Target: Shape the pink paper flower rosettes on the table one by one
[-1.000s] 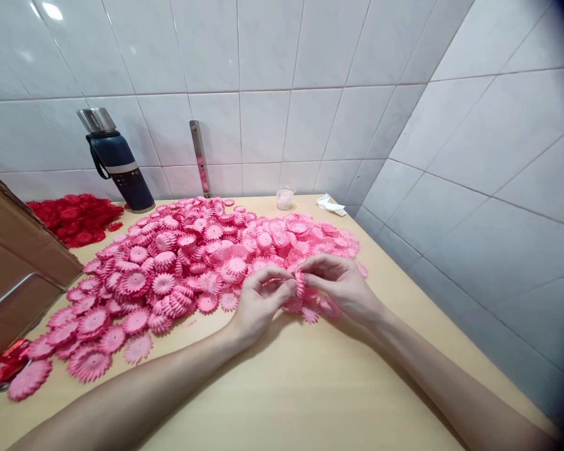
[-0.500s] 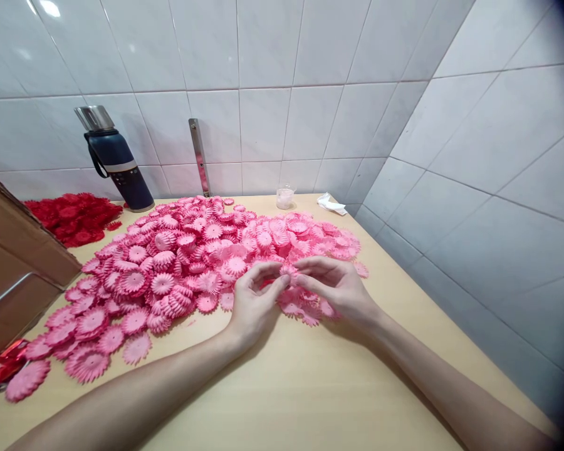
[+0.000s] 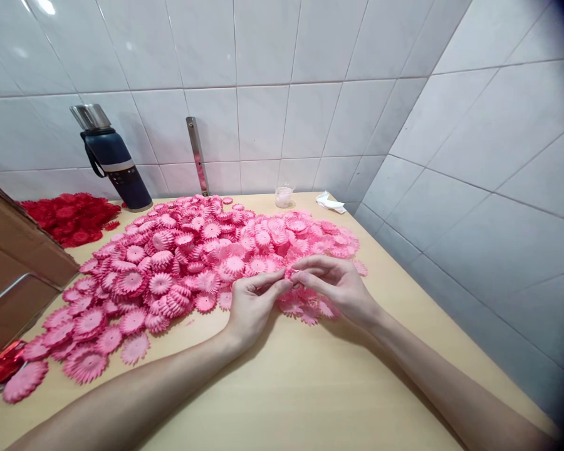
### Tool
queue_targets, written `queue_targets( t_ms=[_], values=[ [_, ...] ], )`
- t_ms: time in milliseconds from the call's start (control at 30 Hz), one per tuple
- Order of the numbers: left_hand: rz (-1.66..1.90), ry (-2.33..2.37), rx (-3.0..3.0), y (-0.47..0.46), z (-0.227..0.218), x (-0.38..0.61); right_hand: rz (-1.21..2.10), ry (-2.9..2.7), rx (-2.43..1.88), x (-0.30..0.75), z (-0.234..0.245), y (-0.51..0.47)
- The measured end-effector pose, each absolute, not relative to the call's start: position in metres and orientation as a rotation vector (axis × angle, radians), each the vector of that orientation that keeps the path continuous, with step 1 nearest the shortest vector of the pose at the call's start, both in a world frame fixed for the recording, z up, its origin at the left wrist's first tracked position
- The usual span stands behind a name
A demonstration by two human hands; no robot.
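Pink piece (image 3: 289, 274): one visible, between the fingertips, at the near edge of the pink pile; half a second ago its frilled face showed, now mostly fingers cover it, so work on this piece seems unfinished.
Left hand (image 3: 254, 304): one, thumb and forefinger closer together than before, pinching the piece.
Right hand (image 3: 341, 285): one, thumb and fingertips pinching its other side.
Pink pile (image 3: 162, 284): one, frilled discs overlapping, too many to count.
Red pile (image 3: 70, 219): one, pieces uncountable.
Bottle (image 3: 115, 163): one, dark blue.
Metal strip (image 3: 197, 156): one, by the wall.
Clear cup (image 3: 284, 196): one.
White tissue (image 3: 329, 203): one, near the cup.
Cardboard (image 3: 19, 263): one piece showing.
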State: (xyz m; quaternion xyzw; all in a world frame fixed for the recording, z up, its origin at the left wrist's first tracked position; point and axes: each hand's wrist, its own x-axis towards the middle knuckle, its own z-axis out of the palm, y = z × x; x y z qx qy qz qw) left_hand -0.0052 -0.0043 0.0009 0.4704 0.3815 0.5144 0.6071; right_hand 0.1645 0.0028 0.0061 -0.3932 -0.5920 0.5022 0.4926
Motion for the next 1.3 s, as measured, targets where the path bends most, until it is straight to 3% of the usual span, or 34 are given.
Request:
queue_targets(
  t_ms=[733,1300],
  values=[
    [1.290,0.783,1.172,0.002,-0.002,-0.004,1.335,-1.296,-0.901,0.162,0.009,0.003],
    [1.153,0.702,1.041,0.002,-0.009,-0.008,1.319,-1.270,-0.893,0.164,0.004,0.005]
  ],
)
